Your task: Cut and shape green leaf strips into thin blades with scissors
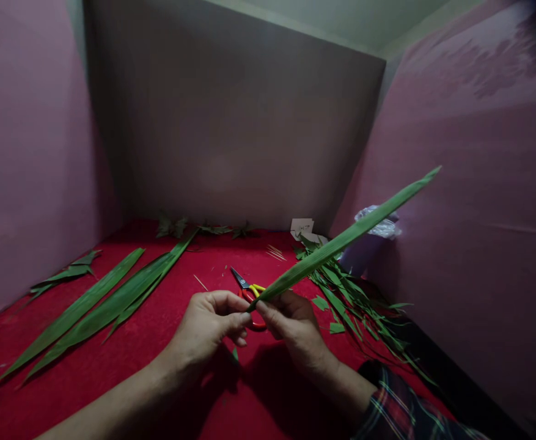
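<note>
A long green leaf [332,247] slants up to the right, its narrow base between my two hands. My left hand [212,321] pinches the lower tip of the leaf between thumb and fingers. Just above that, my right hand [293,321] grips the leaf with thumb on top and fingers behind it. Scissors [241,278] with red and yellow handles lie on the red cloth behind the hands, their handles partly hidden by the fingers and leaf.
Long leaves [98,308] lie at the left, with a smaller leaf piece [68,273] beyond them. Leaf strips [350,293] are heaped at the right beside a bin [357,258] with a plastic liner. Thin sticks [275,252] and a white card [302,228] lie farther back on the red cloth [130,391].
</note>
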Tool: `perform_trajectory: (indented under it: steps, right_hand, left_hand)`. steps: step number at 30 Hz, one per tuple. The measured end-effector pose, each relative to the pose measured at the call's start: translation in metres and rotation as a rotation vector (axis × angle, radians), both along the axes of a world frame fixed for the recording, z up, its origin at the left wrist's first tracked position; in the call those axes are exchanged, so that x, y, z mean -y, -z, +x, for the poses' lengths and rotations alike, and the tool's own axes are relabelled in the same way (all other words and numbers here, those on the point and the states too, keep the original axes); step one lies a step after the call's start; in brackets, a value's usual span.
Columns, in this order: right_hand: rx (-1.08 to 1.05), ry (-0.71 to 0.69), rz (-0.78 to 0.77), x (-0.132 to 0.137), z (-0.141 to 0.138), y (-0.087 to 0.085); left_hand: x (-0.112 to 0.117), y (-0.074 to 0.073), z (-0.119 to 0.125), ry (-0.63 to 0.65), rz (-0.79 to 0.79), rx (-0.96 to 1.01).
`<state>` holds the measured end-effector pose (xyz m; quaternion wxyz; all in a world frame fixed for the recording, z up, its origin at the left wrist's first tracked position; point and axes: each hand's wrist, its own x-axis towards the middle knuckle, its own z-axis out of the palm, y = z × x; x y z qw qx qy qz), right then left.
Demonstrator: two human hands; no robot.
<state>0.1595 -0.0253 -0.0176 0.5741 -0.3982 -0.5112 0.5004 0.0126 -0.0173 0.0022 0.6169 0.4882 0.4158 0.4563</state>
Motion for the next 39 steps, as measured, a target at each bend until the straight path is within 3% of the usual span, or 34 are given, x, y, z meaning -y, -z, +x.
perform_trajectory:
  steps: [5,11,21,32,39]
  right_hand:
    - [0.028,-0.011,0.017,0.0011,0.0001,-0.0018]
    - [0.014,-0.026,0.004,0.0002,0.0011,-0.0022]
    - [-0.011,-0.113,0.018,-0.001,0.003,-0.0004]
    - [-0.013,-0.116,-0.002,-0.001,0.0023,-0.0008]
    - [-0.066,-0.116,-0.032,-0.0011,0.002,-0.0025]
  left_hand:
    - [-0.0009,0.0036,0.0013,-0.022,-0.01,0.007]
    - [-0.0026,0.0056,0.001,0.072,-0.002,0.017]
    - [-0.001,0.0035,-0.0006,0.126,-0.044,0.016]
    - [0.0005,0.0055,0.001,0.081,-0.068,0.04]
    - [-0.0031,0.0073,-0.0027,0.178,-0.1,0.088]
